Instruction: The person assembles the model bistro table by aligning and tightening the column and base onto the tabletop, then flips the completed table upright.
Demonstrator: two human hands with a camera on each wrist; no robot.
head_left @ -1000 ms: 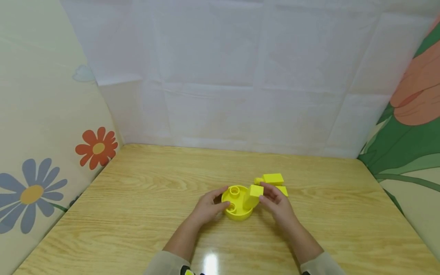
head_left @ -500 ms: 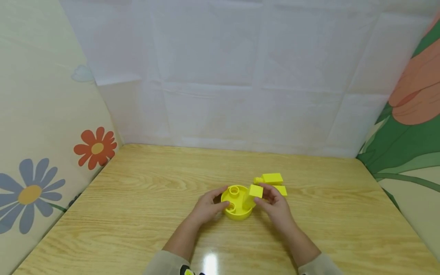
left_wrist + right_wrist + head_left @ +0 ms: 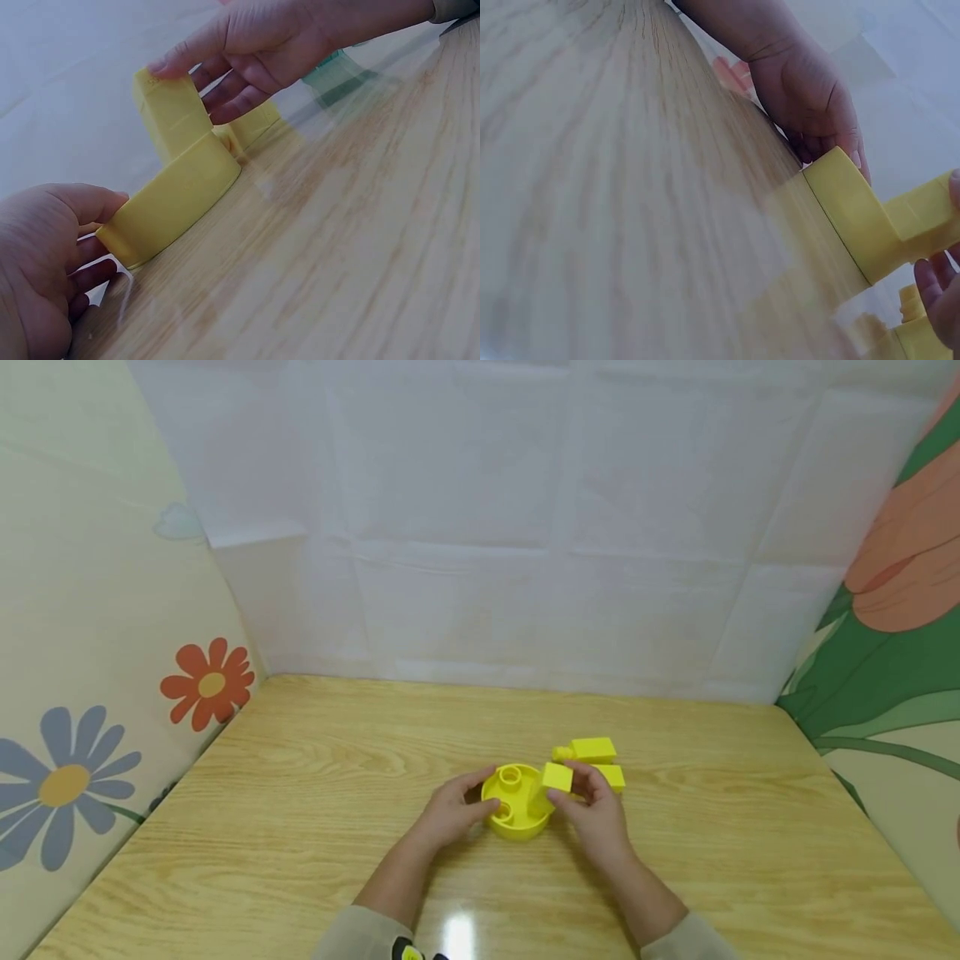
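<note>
Clamping left fingers (image 3: 481,812) on base (image 3: 517,831), right fingers (image 3: 566,806) on standing block (image 3: 557,776); had two sockets (image 3: 510,776) bare, two far-right blocks (image 3: 594,749) loose!

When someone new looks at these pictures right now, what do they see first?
Probably the bright yellow dish on the table, with the left hand gripping its rim and the right hand pinching a yellow block at its right side. Next, perhaps, the red flower and blue flower on the left wall.
</note>
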